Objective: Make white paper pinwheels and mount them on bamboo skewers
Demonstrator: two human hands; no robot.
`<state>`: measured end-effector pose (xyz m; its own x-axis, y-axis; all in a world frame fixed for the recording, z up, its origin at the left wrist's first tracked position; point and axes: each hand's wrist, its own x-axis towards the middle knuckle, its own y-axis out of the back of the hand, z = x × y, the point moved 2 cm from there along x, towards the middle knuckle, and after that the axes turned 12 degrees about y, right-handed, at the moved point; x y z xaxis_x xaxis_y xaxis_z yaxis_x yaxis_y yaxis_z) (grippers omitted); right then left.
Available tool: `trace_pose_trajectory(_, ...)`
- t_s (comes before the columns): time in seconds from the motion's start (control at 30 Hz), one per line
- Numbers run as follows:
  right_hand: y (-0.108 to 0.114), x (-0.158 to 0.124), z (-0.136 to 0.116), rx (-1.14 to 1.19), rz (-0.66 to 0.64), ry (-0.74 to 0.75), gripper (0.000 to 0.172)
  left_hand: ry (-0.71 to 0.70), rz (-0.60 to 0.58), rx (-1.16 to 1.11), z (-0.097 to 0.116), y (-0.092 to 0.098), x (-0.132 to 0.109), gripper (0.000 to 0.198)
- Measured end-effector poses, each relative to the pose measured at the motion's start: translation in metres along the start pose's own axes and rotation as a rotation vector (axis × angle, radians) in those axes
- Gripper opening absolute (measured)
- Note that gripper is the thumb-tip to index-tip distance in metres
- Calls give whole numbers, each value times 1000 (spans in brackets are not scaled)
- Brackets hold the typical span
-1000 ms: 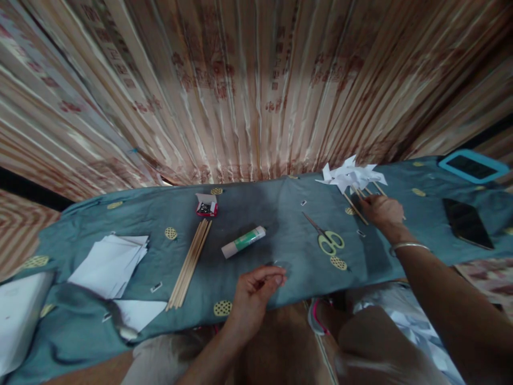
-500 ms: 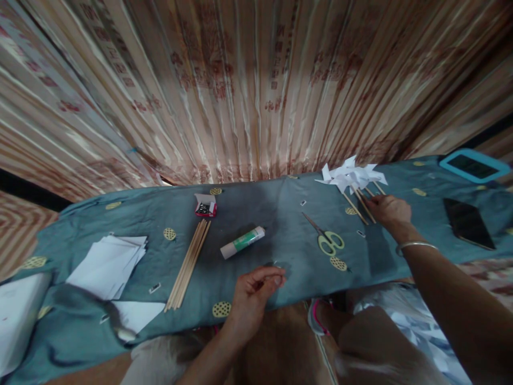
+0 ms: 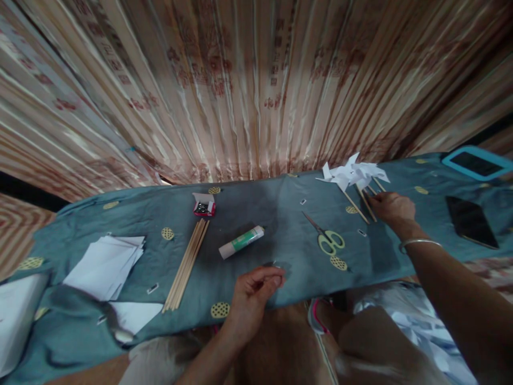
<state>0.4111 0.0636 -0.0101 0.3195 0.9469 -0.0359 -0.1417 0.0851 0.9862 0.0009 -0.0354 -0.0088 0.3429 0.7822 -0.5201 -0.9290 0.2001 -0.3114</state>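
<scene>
My right hand is closed around the stick of a paper pinwheel at the table's back right. Several white paper pinwheels lie bunched there, their wooden sticks pointing towards me. Above the front edge, my left hand has its thumb and fingers pressed together, with nothing visible in them. A glue stick lies just beyond it. Scissors with pale green handles rest between the hands. Left of the glue is a bundle of wooden sticks, and behind it stands an open red box of small dark metal pieces.
White paper sheets are stacked at the left, beside a white block-like object. A dark phone and a blue-framed tablet lie at the right. A curtain hangs behind the cloth-covered table.
My right hand has shifted slightly right, and the pinwheels have moved a little with it. The left hand stays where it was.
</scene>
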Motion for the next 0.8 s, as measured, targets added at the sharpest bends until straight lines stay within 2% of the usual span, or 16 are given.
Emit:
trace_pose_trajectory(0.07,7,-6,-6,-13,31,-26,46,-4,-5,4,0,0,0,21)
trace_pose_trajectory(0.17,13,-16,-19,-27,76,22,46,-7,-18,2,0,0,0,23)
trace_pose_trajectory(0.27,13,-21,-34,-17,49,100,44,-10,-23,8,-1,0,0,25)
trace_pose_trajectory(0.4,8,-20,-46,-3,4,111,44,-10,-10,5,0,1,1,25)
trace_pose_trajectory(0.6,16,-23,-54,-9,58,143,44,-2,-16,-2,1,0,0,23)
trace_pose_trajectory(0.7,21,-24,-52,-33,105,109,46,-2,-12,9,1,0,-1,23)
trace_pose_trajectory(0.8,20,-21,-46,-36,92,67,47,-17,-16,30,1,0,-2,24)
